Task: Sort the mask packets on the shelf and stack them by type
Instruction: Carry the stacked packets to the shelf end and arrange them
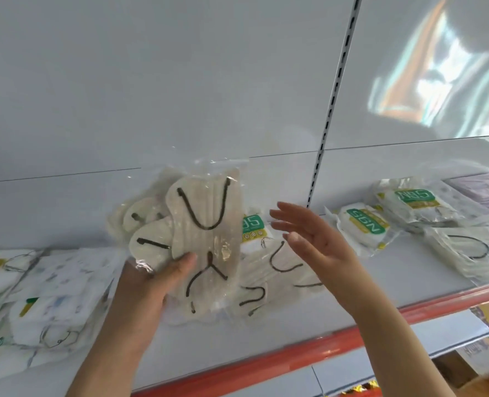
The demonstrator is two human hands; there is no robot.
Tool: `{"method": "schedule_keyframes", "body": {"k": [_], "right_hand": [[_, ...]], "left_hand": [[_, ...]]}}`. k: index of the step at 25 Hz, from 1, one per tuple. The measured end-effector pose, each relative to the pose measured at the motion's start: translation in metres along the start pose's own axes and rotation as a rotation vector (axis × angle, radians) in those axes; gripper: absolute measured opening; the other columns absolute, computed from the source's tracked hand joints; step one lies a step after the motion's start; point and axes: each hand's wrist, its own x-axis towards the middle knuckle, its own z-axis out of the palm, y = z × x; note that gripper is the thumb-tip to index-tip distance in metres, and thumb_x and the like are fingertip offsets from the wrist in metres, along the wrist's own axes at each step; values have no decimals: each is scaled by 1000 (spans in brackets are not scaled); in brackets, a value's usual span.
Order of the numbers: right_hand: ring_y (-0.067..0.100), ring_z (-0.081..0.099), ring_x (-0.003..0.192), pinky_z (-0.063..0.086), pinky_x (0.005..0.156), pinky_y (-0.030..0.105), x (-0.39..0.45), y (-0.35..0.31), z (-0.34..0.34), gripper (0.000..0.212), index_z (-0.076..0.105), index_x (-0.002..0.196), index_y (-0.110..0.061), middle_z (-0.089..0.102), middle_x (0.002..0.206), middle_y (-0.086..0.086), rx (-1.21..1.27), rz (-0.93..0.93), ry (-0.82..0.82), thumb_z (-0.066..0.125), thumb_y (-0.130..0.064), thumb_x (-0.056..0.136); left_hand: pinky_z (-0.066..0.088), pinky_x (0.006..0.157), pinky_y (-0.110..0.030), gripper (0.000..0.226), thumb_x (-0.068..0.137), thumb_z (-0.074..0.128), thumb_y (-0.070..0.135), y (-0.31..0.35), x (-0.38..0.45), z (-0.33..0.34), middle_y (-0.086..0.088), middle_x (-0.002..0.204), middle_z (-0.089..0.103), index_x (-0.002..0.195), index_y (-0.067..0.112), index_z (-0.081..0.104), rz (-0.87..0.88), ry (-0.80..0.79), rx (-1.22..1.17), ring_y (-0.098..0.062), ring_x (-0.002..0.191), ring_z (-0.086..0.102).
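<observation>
Above left hand, mask packet.

A shop. Shown by a white metal display shelf with a red front edge strip, a slotted upright in the white back panel, and sealed, labelled mask packets laid out as stock.

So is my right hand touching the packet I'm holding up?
Apart. The head view shows the right hand open beside the clear packet, with shelf and other packets visible in the gap between. Only the left hand holds it.
</observation>
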Motion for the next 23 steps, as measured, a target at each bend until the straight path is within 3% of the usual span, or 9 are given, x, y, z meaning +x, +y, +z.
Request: {"method": "schedule_keyframes", "body": {"k": [1,3,6,9,12,15,17,20,23], "right_hand": [[13,56,129,45,108,33,3,-4,11,60,49,139,-27,62,135,-6,14,-30,-110,67,-50,87],[16,50,135,41,112,36,5,6,32,72,42,145,-26,56,142,-1,19,-16,-258,64,-60,85],[15,52,132,42,111,37,12,29,19,73,44,145,-22,56,141,1,-27,70,-226,65,-59,85],[11,37,138,30,116,37,24,53,-8,96,27,153,-37,40,152,-13,-886,21,-383,76,-57,73],[17,37,130,29,107,35,25,66,-11,117,13,156,-38,40,145,-14,-1301,-12,-592,70,-77,62],[18,40,118,28,97,33,30,60,-15,96,40,141,-40,49,128,-11,-1343,15,-650,67,-83,60],[18,39,121,28,102,34,35,55,-16,84,49,131,-40,46,128,-10,-1323,53,-686,62,-85,61],[17,46,119,34,101,33,44,54,-11,71,51,126,-35,50,128,-12,-1207,101,-709,65,-77,70],[19,48,113,35,89,33,49,53,-12,80,44,131,-33,53,126,-10,-1225,185,-752,79,-64,67]], "left_hand": [[56,59,-21,25,71,87,14,-7,0,6,-2,86,78,94,16,78,-52,-77,24,-15,75,74],[62,77,-44,31,66,87,28,-19,-6,18,-6,93,79,95,22,78,-110,-164,158,-24,88,76],[56,84,-39,26,74,86,23,-23,-9,18,5,94,79,98,27,77,-99,56,177,-17,95,74],[54,77,-41,18,69,88,29,-19,-1,-5,-3,80,74,83,26,76,-161,251,108,-32,79,69],[43,91,-53,56,54,94,53,-17,-1,-20,-6,102,59,92,16,73,-162,250,-13,-30,91,52],[36,92,-45,45,64,90,45,-8,-4,-18,-7,103,62,97,18,77,-131,203,-21,-26,94,53],[34,93,-46,37,66,90,41,-7,-4,-17,-8,103,62,95,22,78,-124,178,-30,-26,99,52],[47,96,-40,21,78,76,14,-5,-1,-16,-7,106,76,98,20,78,-109,219,-81,-23,102,72],[56,91,-34,30,78,69,7,1,-2,-7,-4,107,77,106,15,74,-105,200,-96,-18,105,72]]}}
